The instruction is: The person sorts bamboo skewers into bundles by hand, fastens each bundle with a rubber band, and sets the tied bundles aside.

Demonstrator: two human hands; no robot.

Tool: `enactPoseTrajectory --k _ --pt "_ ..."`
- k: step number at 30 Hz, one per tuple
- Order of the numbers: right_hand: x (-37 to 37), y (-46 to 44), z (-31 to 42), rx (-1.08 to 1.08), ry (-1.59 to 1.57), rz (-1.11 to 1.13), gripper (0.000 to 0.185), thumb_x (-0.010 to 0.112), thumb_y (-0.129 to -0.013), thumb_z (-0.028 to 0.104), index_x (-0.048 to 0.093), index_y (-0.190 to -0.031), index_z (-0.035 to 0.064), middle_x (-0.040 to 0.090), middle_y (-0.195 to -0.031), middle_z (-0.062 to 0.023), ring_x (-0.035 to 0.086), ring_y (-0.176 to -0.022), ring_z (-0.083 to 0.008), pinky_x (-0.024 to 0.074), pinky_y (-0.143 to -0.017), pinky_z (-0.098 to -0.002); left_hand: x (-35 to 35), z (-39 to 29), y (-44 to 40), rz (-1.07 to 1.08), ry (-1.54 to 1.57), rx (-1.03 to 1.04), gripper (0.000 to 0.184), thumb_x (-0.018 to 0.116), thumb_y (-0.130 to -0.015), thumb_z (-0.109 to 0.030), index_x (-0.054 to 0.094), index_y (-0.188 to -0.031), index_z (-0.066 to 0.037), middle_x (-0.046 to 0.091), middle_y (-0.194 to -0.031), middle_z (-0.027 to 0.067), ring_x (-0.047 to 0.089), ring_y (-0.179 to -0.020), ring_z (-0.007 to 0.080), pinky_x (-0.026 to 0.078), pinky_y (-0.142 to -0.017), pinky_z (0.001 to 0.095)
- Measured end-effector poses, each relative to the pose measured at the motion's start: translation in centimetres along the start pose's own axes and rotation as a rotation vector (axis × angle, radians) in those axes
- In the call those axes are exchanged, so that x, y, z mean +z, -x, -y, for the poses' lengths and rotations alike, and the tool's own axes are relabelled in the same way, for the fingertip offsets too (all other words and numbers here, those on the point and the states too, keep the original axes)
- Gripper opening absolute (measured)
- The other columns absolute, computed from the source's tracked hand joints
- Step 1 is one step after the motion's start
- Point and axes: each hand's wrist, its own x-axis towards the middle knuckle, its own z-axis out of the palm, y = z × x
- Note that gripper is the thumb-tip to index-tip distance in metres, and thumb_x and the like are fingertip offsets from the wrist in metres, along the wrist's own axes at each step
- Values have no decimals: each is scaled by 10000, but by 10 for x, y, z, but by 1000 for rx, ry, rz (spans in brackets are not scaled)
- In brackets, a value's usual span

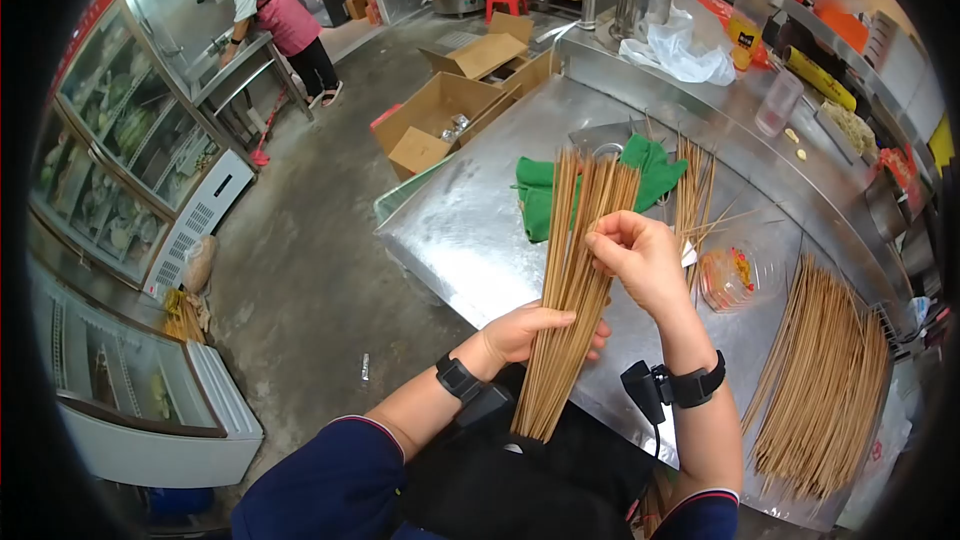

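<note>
A thick bundle of thin wooden sticks (572, 315) stands upright, slightly fanned at the top, over the near edge of the metal table. My left hand (540, 332) is wrapped round its lower middle. At the bundle's upper right side, my right hand (640, 258) has thumb and forefinger pinched together against the sticks; whether a single stick is between them is too small to tell. Behind the bundle lies a green cloth (537, 202). A large pile of similar sticks (822, 380) rests on the table at the right, and a smaller loose group (697, 180) lies beyond my right hand.
The metal table (440, 230) carries a clear plastic container (728, 278) with red and yellow bits. On the shelf behind are a plastic bag (690, 50) and a cup (779, 105). Open cardboard boxes (440, 105) stand on the floor. Another person (285, 20) bends at a counter.
</note>
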Motion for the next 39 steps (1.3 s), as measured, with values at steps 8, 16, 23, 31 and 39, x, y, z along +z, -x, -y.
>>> enactPoseTrajectory --k 8,16,23,31,39 --pt "-10 -4 -11 -70 -247 110 96 482 -889 198 498 -902 104 613 -784 -23 453 -587 -18 303 -474 -161 -3 1 -3 26 100 24 582 511 -871 -317 311 -1297 26 535 -1109 196 556 -1012 285 425 -908 474" --pt "-120 39 67 -556 -531 -380 213 436 -923 156 518 -1050 5 569 -830 -29 363 -577 -9 279 -470 -141 -32 3 -5 -127 201 9 521 440 -900 -334 342 -1290 -3 470 -1204 216 507 -1087 307 411 -918 509" --pt "-48 71 25 -739 519 -32 153 475 -830 79 575 -940 43 562 -998 -120 550 -844 -248 457 -743 -326 -39 3 -7 -129 289 36 603 330 -915 -461 327 -1309 -5 449 -1232 232 484 -1114 327 396 -939 514" --pt "19 123 -55 -633 564 582 258 594 -703 62 579 -960 39 557 -1055 -97 558 -881 -257 463 -757 -331 -31 6 -8 -202 221 56 539 457 -890 -411 392 -1265 -29 547 -1062 164 563 -949 263 469 -837 444" --pt "42 102 -43 220 -181 242 588 714 -666 158 432 -1162 17 577 -867 -115 584 -851 -212 468 -725 -319 82 -51 -25 -297 -300 407 255 559 -787 -101 466 -1011 -22 482 -683 51 480 -586 136 431 -562 298"
